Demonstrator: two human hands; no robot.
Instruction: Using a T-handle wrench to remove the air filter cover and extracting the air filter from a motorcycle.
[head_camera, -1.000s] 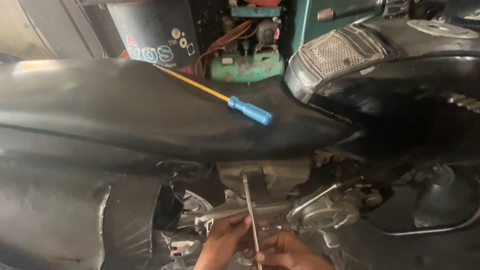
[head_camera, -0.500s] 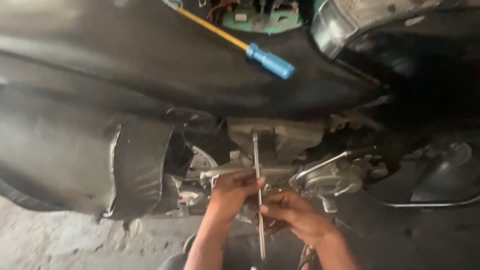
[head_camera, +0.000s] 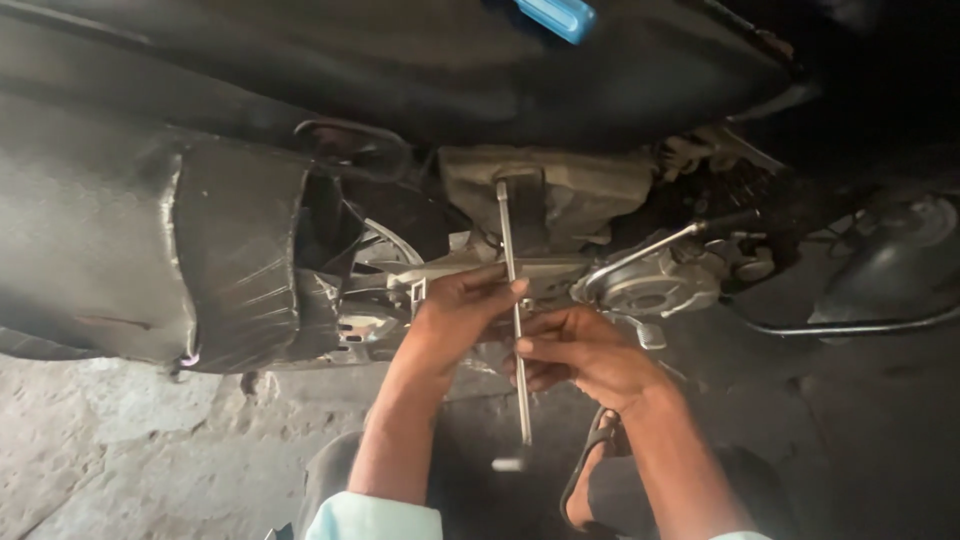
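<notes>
Both hands on the long thin steel rod (head_camera: 515, 300) under the black scooter body (head_camera: 400, 80): left hand (head_camera: 460, 310) fingers pinching it, right hand (head_camera: 580, 355) curled round, probably gripping. Tight up top, open concrete floor (head_camera: 120, 450) below.

view tilted down | blue screwdriver handle (head_camera: 556, 15) nearly out at top | hands (head_camera: 520, 330) now mid-frame

Rough grey concrete floor (head_camera: 110, 440), cracked and stained — the surface that carries everything here. A dark scooter (head_camera: 300, 150) stands over its far side, filling the upper view. Near the middle of the floor's front edge a foot in a black sandal (head_camera: 590, 470) rests flat — partly hidden by a forearm.
</notes>
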